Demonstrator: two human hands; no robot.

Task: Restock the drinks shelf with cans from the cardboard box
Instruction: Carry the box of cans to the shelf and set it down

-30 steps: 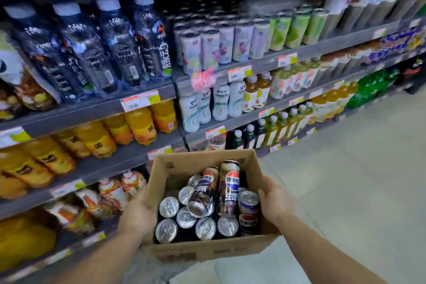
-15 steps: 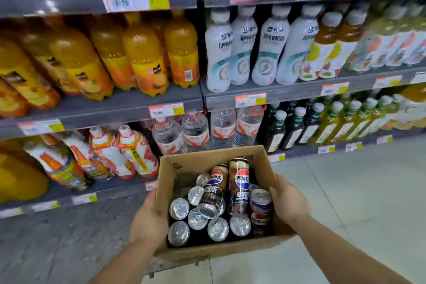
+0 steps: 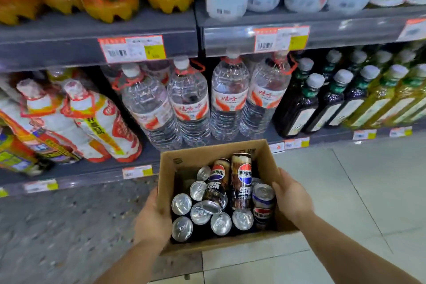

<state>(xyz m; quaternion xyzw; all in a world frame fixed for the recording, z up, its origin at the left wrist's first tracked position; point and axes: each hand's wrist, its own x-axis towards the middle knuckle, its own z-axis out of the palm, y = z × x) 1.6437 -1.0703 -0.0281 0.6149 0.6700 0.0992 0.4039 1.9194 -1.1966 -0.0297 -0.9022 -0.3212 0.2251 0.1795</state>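
Both hands clamp the cardboard box (image 3: pixel 219 152): left hand (image 3: pixel 151 219) and right hand (image 3: pixel 291 193) on opposite walls, low by the bottom shelf (image 3: pixel 92 169).
We risk loose Pepsi cans (image 3: pixel 241 180) rolling out if it tips.

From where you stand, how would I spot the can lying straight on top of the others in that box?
Find the cardboard box held between the left hand and right hand. Most cans inside stand upright, showing silver tops. The can you want lies lengthwise across them beside the right wall, dark with a red, white and blue round logo.
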